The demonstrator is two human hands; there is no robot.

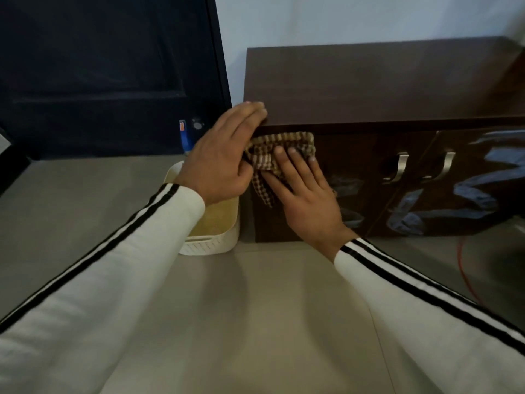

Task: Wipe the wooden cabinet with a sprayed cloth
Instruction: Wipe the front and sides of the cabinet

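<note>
A low dark wooden cabinet (pixel 383 86) stands against the wall, its glossy doors facing me. A brown-and-cream checked cloth (pixel 284 145) is pressed flat against the upper left of the cabinet front by my right hand (pixel 305 194), fingers spread over it. My left hand (pixel 224 155) rests with its fingers on the cabinet's top left corner, its palm beside the cloth's left edge. Part of the cloth hangs down between the two hands.
A cream perforated plastic basket (pixel 210 243) sits on the floor left of the cabinet, with a blue spray bottle (pixel 184 135) behind it. Two metal handles (pixel 397 169) are on the doors. A dark door (pixel 99 75) is at the left; an orange cable (pixel 466 277) lies at the right.
</note>
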